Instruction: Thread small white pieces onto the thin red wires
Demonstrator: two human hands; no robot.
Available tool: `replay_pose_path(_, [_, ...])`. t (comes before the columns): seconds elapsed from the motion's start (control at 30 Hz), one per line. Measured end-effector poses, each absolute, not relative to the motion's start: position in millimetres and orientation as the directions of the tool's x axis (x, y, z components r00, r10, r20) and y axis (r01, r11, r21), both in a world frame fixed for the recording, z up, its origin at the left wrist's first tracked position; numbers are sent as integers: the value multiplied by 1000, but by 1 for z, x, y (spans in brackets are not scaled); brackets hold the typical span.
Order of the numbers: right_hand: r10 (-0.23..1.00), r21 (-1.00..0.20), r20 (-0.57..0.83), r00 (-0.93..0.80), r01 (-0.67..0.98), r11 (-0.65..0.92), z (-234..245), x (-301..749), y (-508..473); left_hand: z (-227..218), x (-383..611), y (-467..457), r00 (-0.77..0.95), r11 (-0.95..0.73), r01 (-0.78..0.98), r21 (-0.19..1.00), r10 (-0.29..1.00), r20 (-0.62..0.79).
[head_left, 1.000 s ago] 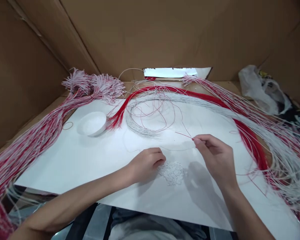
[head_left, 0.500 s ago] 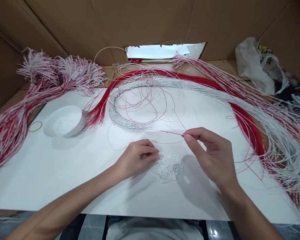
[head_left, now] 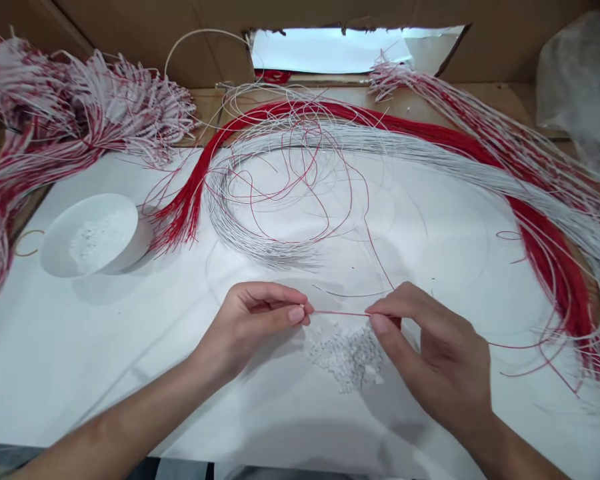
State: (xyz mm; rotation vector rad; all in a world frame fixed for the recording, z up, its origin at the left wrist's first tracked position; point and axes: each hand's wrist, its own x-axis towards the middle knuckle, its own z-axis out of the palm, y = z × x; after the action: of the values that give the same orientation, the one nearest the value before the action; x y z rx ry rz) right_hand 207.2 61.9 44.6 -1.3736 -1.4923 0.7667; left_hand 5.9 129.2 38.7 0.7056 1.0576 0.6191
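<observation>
My left hand [head_left: 253, 323] is closed in a pinch on a tiny white piece [head_left: 303, 307], mostly covered by the fingertips. The end of a thin red wire [head_left: 337, 313] meets it there. Thumb and forefinger of my right hand [head_left: 437, 353] grip this red wire, which is stretched straight between both hands. From the right fingers the wire leads back toward a loose tangle. Just below the hands lies a pile of small white pieces [head_left: 346, 357] on the white table surface [head_left: 180, 320].
A white bowl [head_left: 135, 233] of white pieces stands left, beside a rubber band [head_left: 29, 243]. Behind are a red wire bundle [head_left: 390, 124] and coiled white wires [head_left: 245, 243]. Red-and-white bundles [head_left: 115, 113] lie at the left and right. Cardboard walls [head_left: 130, 33] and a plastic bag [head_left: 577, 93] border the table.
My left hand has risen from the pile with a tiny white piece and met the wire end. My right hand has come lower with the wire. The view has moved closer.
</observation>
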Motion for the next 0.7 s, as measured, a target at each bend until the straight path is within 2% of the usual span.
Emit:
replay_pose_path(0.17, [935,-847,355,16,429,314,44,206,57,43,6,127,442,680,-165,714,698,-563])
replay_pose_path(0.37, [922,-797,387,-20,495,345,51,203,62,42,4,126,505,716,-183,674,656,-560])
replay_pose_path(0.7, [924,-759,377,-63,550,347,53,205,63,39,4,125,520,670,-171,723,684,-511])
